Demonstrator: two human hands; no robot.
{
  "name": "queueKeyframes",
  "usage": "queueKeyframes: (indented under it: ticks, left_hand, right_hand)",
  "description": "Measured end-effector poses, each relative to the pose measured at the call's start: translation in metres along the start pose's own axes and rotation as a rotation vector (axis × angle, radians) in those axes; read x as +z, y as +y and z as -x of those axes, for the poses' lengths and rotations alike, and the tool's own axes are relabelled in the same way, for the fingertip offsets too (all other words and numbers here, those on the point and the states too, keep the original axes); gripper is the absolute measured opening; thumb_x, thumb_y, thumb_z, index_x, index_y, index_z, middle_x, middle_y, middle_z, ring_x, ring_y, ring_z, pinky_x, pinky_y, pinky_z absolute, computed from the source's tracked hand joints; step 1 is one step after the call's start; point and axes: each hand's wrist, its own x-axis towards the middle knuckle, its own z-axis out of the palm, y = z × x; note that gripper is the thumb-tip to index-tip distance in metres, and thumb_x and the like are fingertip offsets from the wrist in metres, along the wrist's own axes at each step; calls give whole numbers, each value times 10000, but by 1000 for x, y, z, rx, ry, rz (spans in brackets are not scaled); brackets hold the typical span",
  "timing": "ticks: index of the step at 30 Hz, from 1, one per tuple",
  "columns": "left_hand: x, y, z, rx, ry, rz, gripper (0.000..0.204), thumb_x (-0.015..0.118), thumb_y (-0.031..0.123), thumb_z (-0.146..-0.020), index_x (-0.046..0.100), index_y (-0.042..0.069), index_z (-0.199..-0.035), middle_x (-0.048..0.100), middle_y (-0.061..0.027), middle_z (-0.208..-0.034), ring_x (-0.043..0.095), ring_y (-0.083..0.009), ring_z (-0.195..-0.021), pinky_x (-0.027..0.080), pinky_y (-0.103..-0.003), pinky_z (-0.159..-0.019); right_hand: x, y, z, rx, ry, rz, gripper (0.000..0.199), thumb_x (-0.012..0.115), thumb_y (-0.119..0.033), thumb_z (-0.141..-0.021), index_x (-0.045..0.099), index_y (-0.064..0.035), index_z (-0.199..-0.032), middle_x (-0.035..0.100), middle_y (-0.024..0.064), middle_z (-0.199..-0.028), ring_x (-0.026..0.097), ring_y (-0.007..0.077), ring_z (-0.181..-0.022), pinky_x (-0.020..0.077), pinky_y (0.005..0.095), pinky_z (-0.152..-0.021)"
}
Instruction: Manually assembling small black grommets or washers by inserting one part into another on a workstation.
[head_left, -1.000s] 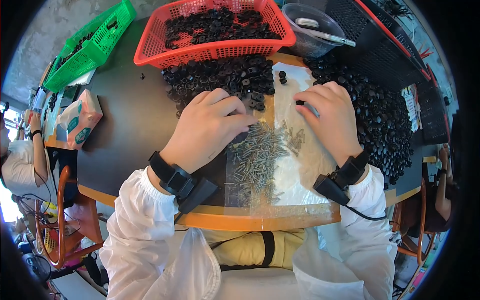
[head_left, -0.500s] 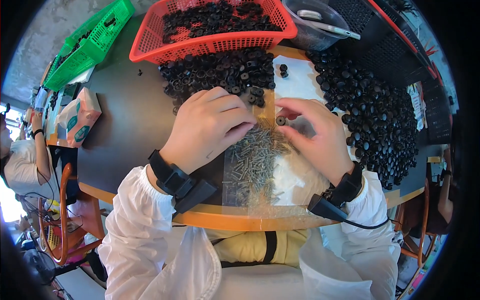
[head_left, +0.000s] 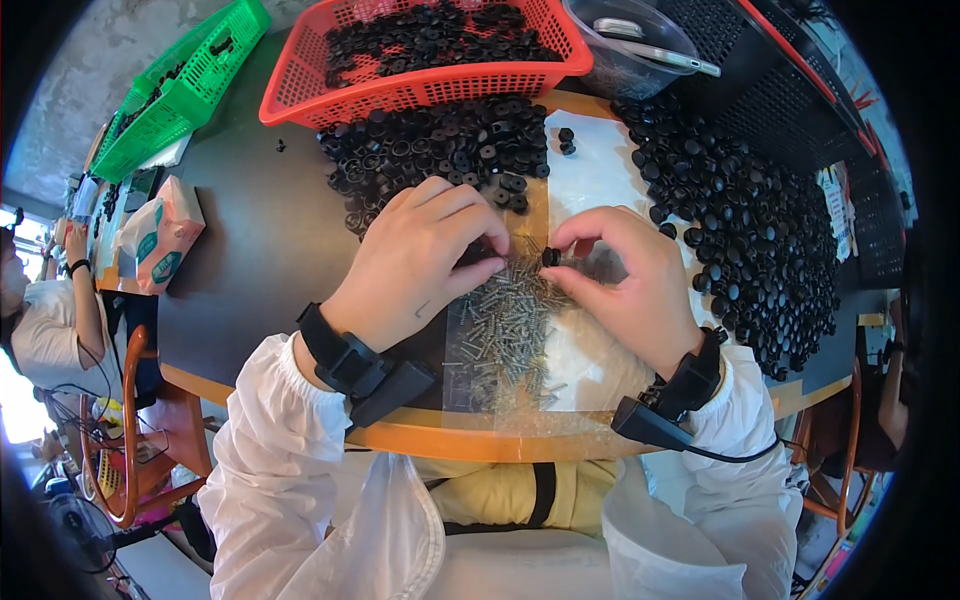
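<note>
One dark tabletop (head_left: 260,240) with a wooden edge spreads beneath the fingers of the left hand (head_left: 425,245) and the right hand (head_left: 645,285). Well beyond the left fingers, a red basket (head_left: 420,93) holds loose black bits (head_left: 430,38). Off to the right of the right fingers lies a broad heap of domed black caps (head_left: 750,230). Between the left fingers and the basket sits a smaller heap of black rings and discs (head_left: 440,150). A pale sheet (head_left: 590,175) reaches under the right fingers and out past them. Beneath the left fingertips and nearer the person lies a pile of metal screws (head_left: 510,330); the left thumb and index tips come close together over its far end, and whether they pinch anything cannot be told. Farther out than the right fingertips, two black pieces (head_left: 567,134) rest on the sheet. Smallest is a black part (head_left: 551,257), clamped between the right thumb and index finger, above the screws, just right of the left fingertips and apart from them.
</note>
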Motion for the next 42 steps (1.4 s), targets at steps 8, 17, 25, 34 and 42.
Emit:
queueKeyframes:
  ticks: [8, 17, 25, 34, 42]
  left_hand:
    - [0, 0, -1, -56, 102, 168, 180, 750, 42, -785, 667, 65, -943, 663, -55, -909, 605, -267, -872, 482, -353, -791]
    - [9, 17, 4, -99, 160, 407, 302, 757, -18, -795, 687, 49, -1080, 711, -54, -930, 668, -153, -812, 528, -276, -720]
    - [6, 20, 5, -153, 193, 479, 385, 756, -33, -803, 616, 35, -1155, 734, -47, -960, 670, -101, -796, 526, -252, -729]
    - [8, 23, 4, -155, 199, 491, 402, 776, -1, -800, 605, 34, -1162, 740, -48, -959, 663, -102, -771, 528, -251, -719]
    - [-22, 10, -3, 67, 237, -82, 522, 890, 269, -558, 686, 100, -1007, 625, -35, -930, 557, -259, -867, 463, -363, -783]
  right_hand:
    - [0, 2, -1, -74, -8, 27, 238, 799, -78, -754, 693, -59, -967, 688, 63, -896, 642, 170, -747, 511, 283, -668]
    - [3, 3, 2, 200, -25, -364, 225, 782, -19, -794, 697, 0, -1002, 724, 54, -984, 654, 78, -820, 534, 243, -712]
    - [-2, -2, 1, 53, -10, -124, 218, 798, -35, -765, 715, -28, -966, 718, 61, -939, 653, 127, -759, 519, 255, -676]
    - [-3, -4, 0, -91, 39, -50, 229, 818, -51, -724, 728, -51, -935, 711, 80, -913, 667, 191, -764, 528, 281, -665]
    - [-2, -3, 2, 325, -10, -661, 218, 759, 7, -814, 697, -11, -1023, 693, 38, -973, 634, 92, -864, 504, 227, -764]
